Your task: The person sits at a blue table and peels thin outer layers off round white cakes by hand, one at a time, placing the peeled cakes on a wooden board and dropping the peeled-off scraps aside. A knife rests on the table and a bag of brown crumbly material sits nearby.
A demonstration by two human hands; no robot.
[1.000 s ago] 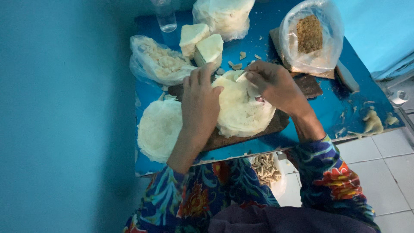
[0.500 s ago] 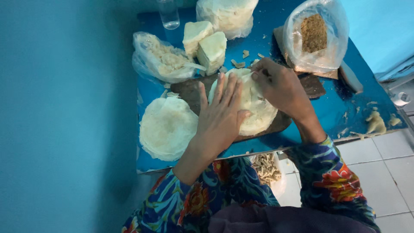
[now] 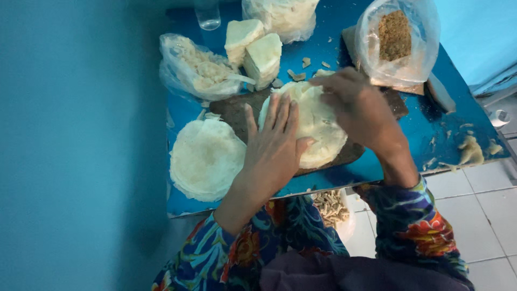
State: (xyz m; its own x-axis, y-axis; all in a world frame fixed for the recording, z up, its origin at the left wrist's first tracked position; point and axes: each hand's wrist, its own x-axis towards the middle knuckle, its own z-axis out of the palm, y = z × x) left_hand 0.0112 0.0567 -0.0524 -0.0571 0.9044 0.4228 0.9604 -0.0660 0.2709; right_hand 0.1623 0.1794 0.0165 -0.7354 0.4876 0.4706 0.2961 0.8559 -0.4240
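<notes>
Pressing flat and splayed, the left hand (image 3: 277, 148) steadies the pale dough round (image 3: 315, 126) on the dark board (image 3: 237, 110) while the right hand (image 3: 358, 108) curls loosely over its far edge.

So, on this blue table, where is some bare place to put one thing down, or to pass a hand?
The widest bare patch of the blue table lies right of the dark board, below the bag of brown crumbs, with a few scraps at its edge. The far left is crowded: white blocks, filled bag, wrapper stack. Both the left hand and right hand cover the middle.

Blue wall (image 3: 75, 134) along table's left edge; glossy blue tabletop (image 3: 458, 126); white tiled floor (image 3: 484, 210) beneath near edge.
</notes>
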